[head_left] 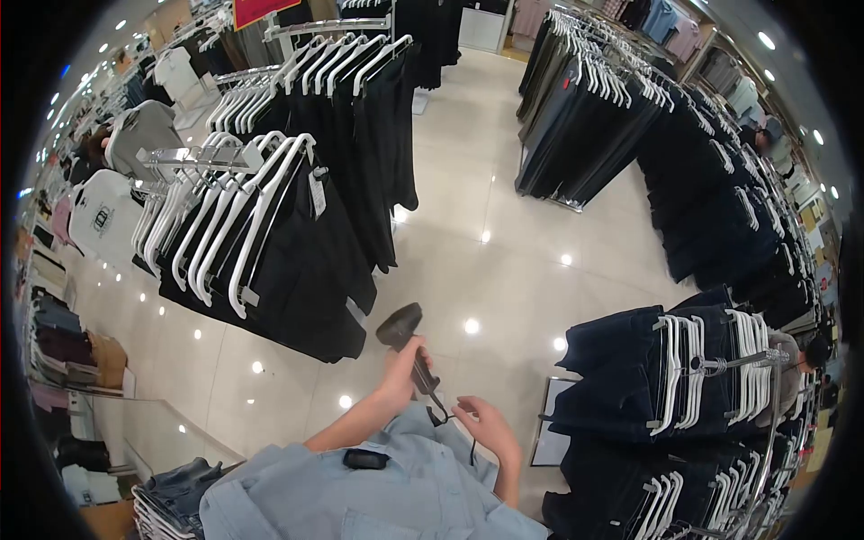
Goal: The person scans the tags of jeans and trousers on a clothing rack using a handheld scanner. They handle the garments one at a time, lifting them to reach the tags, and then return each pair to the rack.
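While left hand (pixel 402 367) grips scanner (pixel 401 328), racks (pixel 193 160) hold dark trousers (pixel 301 265).

Hands: two, a left hand (pixel 400 371) and a right hand (pixel 486 425), both the wearer's.
Handheld scanner (pixel 407 337): one.
Black cord (pixel 439 412): one.
Small black clip-on device (pixel 365 459): one.
Blue shirt (pixel 378 499): one.
Red sign (pixel 261 9) overhead: one.
Framed board (pixel 547 423) on the floor: one.
Racks of dark garments: at least six.
- near left rack (pixel 288 261)
- rear left rack (pixel 373 126)
- centre rack (pixel 576 126)
- long right row (pixel 720 189)
- near denim rack (pixel 612 369)
- lowest right rack (pixel 612 504)

White hangers (pixel 243 225): too crowded to count.
Displayed tops, far left: two, a white printed tee (pixel 103 216) and a grey top (pixel 144 130).
Other person (pixel 801 360), right edge, partly hidden: one.
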Action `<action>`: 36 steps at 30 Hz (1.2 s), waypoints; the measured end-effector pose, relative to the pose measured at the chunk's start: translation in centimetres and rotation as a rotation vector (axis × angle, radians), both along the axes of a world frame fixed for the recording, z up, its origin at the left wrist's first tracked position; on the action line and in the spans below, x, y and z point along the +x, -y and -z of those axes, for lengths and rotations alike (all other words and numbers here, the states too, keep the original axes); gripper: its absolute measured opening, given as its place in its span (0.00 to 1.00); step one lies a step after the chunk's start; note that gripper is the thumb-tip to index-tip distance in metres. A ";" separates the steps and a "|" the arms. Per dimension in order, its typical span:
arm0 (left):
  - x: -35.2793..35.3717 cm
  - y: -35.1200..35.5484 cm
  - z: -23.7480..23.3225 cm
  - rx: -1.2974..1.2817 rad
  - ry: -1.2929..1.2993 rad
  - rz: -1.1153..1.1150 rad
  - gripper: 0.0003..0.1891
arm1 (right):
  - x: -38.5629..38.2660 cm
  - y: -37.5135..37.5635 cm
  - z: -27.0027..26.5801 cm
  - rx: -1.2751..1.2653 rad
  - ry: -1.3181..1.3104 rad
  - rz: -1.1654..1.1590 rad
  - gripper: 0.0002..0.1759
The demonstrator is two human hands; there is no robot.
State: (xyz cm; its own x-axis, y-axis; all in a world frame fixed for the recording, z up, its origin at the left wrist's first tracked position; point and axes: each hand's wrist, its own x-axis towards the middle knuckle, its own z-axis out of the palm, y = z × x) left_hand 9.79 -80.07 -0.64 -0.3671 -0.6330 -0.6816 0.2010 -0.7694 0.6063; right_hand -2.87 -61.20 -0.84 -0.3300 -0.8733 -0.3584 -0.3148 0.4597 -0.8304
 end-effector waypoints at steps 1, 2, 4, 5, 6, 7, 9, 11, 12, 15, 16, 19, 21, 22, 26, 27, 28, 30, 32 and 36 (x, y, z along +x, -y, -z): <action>0.0 0.1 -0.2 0.007 -0.024 -0.041 0.11 | -0.7 -0.1 0.6 0.003 0.004 -0.008 0.24; 0.0 0.2 0.0 0.012 -0.020 -0.049 0.11 | -1.4 -0.2 1.2 0.013 -0.024 -0.026 0.24; -0.2 0.9 0.2 -0.004 -0.038 -0.113 0.11 | -2.7 0.2 0.9 0.028 -0.058 -0.057 0.24; -0.4 1.2 0.1 -0.012 -0.045 -0.133 0.11 | -3.3 0.5 0.5 0.058 -0.046 -0.083 0.24; -0.7 1.6 0.0 -0.011 -0.052 -0.150 0.11 | -4.1 1.2 0.2 0.087 -0.036 -0.111 0.25; -1.0 2.1 -0.1 -0.020 -0.052 -0.169 0.11 | -4.9 1.9 0.4 0.086 -0.043 -0.128 0.25; -1.7 3.3 -0.8 -0.027 -0.072 -0.198 0.10 | -6.1 3.2 1.6 0.107 0.005 -0.157 0.25; -2.5 4.8 0.3 -0.019 -0.063 -0.226 0.10 | -7.6 5.1 2.8 0.108 -0.024 -0.204 0.25; -3.0 5.7 0.7 -0.009 -0.058 -0.239 0.10 | -8.3 6.4 2.8 0.109 -0.056 -0.237 0.25; -4.8 8.6 1.5 0.030 -0.028 -0.270 0.10 | -10.7 10.5 1.9 0.078 -0.148 -0.263 0.25; -5.5 9.6 2.0 0.038 -0.042 -0.270 0.10 | -11.5 11.9 1.1 0.085 -0.162 -0.263 0.25; -7.4 13.5 5.4 0.095 0.009 -0.235 0.09 | -14.4 16.2 -0.4 0.057 -0.162 -0.228 0.25; -9.3 16.2 6.3 0.088 -0.026 -0.243 0.09 | -16.5 19.1 -1.1 0.079 -0.100 -0.209 0.24; -10.0 17.4 6.3 0.080 -0.046 -0.250 0.09 | -17.6 20.6 -1.3 0.083 -0.105 -0.214 0.24; -11.8 22.6 3.6 0.073 -0.104 -0.271 0.09 | -21.9 28.6 -4.3 0.065 -0.242 -0.273 0.22; -11.9 23.7 4.0 0.073 -0.110 -0.281 0.09 | -22.8 31.2 -5.4 0.041 -0.283 -0.291 0.22; -11.8 24.8 4.8 0.060 -0.117 -0.309 0.09 | -23.8 33.7 -6.0 0.036 -0.290 -0.302 0.22; -11.5 26.8 5.5 0.037 -0.125 -0.355 0.08 | -25.4 38.8 -7.0 -0.037 -0.389 -0.345 0.21; -10.7 28.0 5.7 0.031 -0.120 -0.404 0.09 | -26.5 43.8 -8.1 -0.093 -0.416 -0.378 0.21; -9.3 29.5 4.3 0.047 -0.098 -0.403 0.11 | -26.8 52.2 -11.7 -0.244 -0.369 -0.390 0.21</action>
